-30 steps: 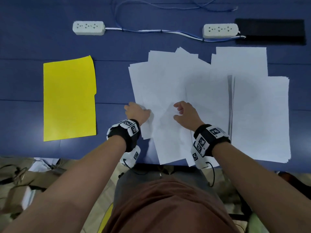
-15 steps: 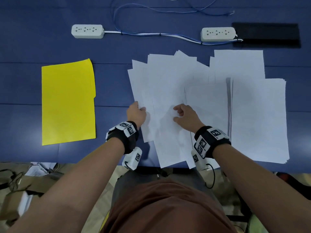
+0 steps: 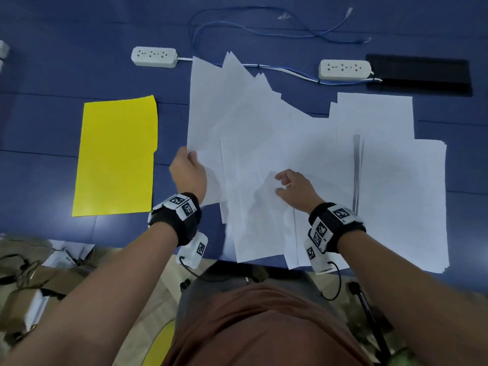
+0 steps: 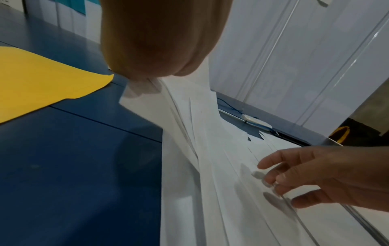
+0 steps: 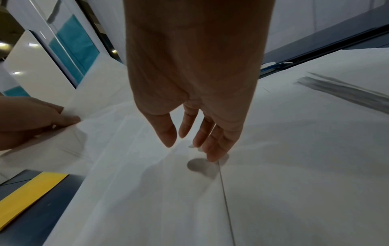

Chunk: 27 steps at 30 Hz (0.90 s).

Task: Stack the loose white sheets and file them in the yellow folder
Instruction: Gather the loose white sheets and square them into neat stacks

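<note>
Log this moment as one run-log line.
stage: gathering sheets | left hand: grips the lifted left edge of sheets | right hand: open over sheets | folder: closed, flat, left of sheets

Folder (image 3: 116, 157) left of sheets (image 3: 264, 128), apart. Two power strips (image 3: 154, 57) (image 3: 344, 70) behind sheets. Mat (image 3: 420, 75) behind sheets, right; possibly touching second strip. All on table (image 3: 52, 62).

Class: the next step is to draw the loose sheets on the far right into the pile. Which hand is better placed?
Right hand: free, nearer the right-side sheets. Left hand grips the pile's left edge.
</note>
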Each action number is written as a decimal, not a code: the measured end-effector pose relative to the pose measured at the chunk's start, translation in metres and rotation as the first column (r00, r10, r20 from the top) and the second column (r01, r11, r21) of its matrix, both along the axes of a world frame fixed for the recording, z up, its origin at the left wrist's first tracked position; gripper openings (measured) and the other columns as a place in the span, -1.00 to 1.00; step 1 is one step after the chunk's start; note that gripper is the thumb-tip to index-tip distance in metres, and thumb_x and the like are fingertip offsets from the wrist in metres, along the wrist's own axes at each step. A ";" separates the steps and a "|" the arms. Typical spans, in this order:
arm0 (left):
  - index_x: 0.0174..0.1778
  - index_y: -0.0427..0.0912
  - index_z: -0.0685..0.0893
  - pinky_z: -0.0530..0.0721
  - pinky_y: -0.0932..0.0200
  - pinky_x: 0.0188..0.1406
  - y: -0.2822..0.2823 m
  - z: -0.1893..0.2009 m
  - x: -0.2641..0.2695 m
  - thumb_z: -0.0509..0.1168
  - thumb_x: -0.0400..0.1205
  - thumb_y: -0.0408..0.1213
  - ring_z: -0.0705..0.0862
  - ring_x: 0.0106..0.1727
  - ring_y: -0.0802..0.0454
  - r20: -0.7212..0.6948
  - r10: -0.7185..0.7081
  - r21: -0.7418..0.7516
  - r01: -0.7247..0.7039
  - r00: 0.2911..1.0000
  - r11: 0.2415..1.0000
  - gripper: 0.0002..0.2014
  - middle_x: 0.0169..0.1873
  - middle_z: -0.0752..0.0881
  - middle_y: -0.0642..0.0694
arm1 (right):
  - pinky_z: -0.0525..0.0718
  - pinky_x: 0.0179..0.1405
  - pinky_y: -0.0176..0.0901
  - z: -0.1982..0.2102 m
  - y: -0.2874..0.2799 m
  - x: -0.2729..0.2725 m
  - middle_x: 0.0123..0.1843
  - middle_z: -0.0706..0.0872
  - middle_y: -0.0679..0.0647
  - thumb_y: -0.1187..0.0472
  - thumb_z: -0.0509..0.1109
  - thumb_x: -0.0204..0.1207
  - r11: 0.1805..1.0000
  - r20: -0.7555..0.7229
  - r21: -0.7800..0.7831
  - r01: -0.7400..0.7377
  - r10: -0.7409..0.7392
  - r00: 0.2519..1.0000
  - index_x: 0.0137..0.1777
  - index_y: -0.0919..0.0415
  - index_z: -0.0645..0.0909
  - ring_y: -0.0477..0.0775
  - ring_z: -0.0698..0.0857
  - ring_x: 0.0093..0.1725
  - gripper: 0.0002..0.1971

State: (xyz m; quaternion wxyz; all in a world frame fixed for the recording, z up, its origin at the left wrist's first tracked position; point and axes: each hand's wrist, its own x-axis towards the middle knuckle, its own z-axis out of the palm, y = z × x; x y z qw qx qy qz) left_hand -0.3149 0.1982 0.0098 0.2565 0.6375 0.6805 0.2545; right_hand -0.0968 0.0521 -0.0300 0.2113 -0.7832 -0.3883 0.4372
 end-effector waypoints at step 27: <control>-0.03 -0.37 0.62 0.51 0.23 -0.26 -0.008 0.049 0.011 0.14 0.74 -0.32 0.54 -0.23 0.04 0.393 0.140 0.151 -0.214 0.909 0.965 -0.79 -0.21 0.65 -0.10 | 0.57 -0.01 -0.17 0.042 0.000 0.015 -0.04 0.69 -0.06 -0.11 0.18 0.66 0.947 -0.245 0.157 0.280 -0.238 0.940 -0.01 0.02 0.62 0.00 0.63 -0.04 -0.73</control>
